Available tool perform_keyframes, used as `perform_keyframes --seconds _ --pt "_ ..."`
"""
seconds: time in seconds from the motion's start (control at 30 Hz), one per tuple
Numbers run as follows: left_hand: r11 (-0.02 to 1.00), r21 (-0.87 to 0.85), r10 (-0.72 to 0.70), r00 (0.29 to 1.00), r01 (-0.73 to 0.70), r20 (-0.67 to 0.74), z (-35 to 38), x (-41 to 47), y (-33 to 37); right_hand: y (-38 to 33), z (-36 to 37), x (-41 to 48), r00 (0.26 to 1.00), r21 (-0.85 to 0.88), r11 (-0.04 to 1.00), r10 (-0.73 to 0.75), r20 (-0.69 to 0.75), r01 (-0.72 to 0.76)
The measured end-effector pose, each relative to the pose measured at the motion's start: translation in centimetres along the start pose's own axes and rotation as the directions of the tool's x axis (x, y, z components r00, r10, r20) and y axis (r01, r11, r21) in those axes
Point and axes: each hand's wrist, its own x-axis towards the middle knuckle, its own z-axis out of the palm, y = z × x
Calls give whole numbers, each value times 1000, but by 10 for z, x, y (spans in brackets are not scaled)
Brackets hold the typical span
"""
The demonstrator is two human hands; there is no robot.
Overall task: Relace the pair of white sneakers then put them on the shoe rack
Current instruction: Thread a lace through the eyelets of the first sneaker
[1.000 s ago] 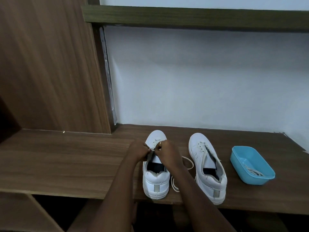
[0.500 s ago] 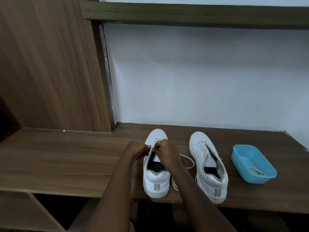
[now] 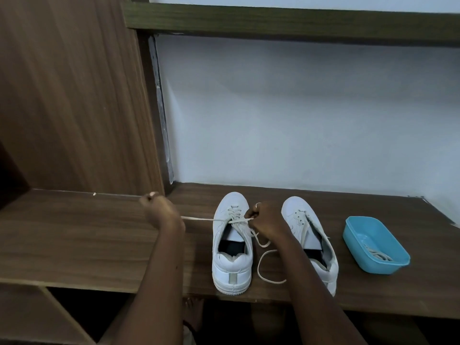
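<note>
White sneaker (image 3: pixel 231 247) lace (image 3: pixel 199 219) runs taut sideways from eyelets (image 3: pixel 235 215) to left hand (image 3: pixel 161 215), whose fist is curled round it. Right hand (image 3: pixel 267 224) pinches lace at the eyelets.

Bare-armed, one ring
A thin pale ring (image 3: pixel 258 204) circles a finger of the right hand (image 3: pixel 267 221) — by the knuckle.

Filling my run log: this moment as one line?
phase: lacing first sneaker | left hand: holds lace taut leftward | right hand: pinches lace at eyelets | other sneaker: no lace seen | blue tub: spare lace inside
</note>
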Motion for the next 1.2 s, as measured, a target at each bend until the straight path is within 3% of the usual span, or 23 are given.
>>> perform_keyframes --seconds 0.07,0.13,0.2,0.27,0.33,0.4,0.47,0.57,0.67,0.73,0.83,0.93,1.03,1.13,1.2 --pt "972 164 170 985 -171 20 -4 -5 8 2 0 0 998 3 1000 -5 -57 5" --pt "903 332 191 947 -273 259 -5 -10 9 1 0 0 997 6 1000 -15 -78 15" --pt "762 494 106 833 -419 543 -5 -11 3 -1 1 1 998 22 999 -24 -62 26" --pt "564 573 -26 680 -595 733 -5 -15 -5 -2 4 2 998 36 999 -32 -46 33" --pt "426 590 -180 575 -686 798 -3 -17 -15 -3 5 2 999 44 998 -39 -37 40" --pt "311 595 -270 531 -741 803 -1 -20 -20 -4 7 2 998 33 998 -43 -41 45" --pt "262 631 -268 573 -730 774 1 -21 -23 -4 9 3 998 25 999 -42 -45 43" --pt "328 675 -197 651 -661 733 5 -20 -22 -3 8 4 999 23 999 -30 -37 31" --pt "194 719 -163 701 -668 695 5 -25 -12 -2 5 3 999 38 999 -9 -40 10" --pt "199 768 -37 778 -609 627 3 -22 -8 -1 4 2 999 23 1000 -9 -52 10" --pt "480 804 172 936 -351 306 -3 -22 -2 2 2 1 999 -32 999 -5 -44 4" --pt "673 697 303 952 -247 45 -9 -23 9 4 1 2 999 -83 997 2 -53 -7" --pt "721 663 333 940 -200 -79 -14 -15 16 3 -1 1 998 -143 990 -25 -60 16" --pt "636 747 308 951 -193 -17 -13 -7 11 3 -2 1 997 -140 990 -34 -67 24" --pt "400 840 285 921 -367 267 -11 -4 2 3 0 1 997 -135 990 -36 -64 27"
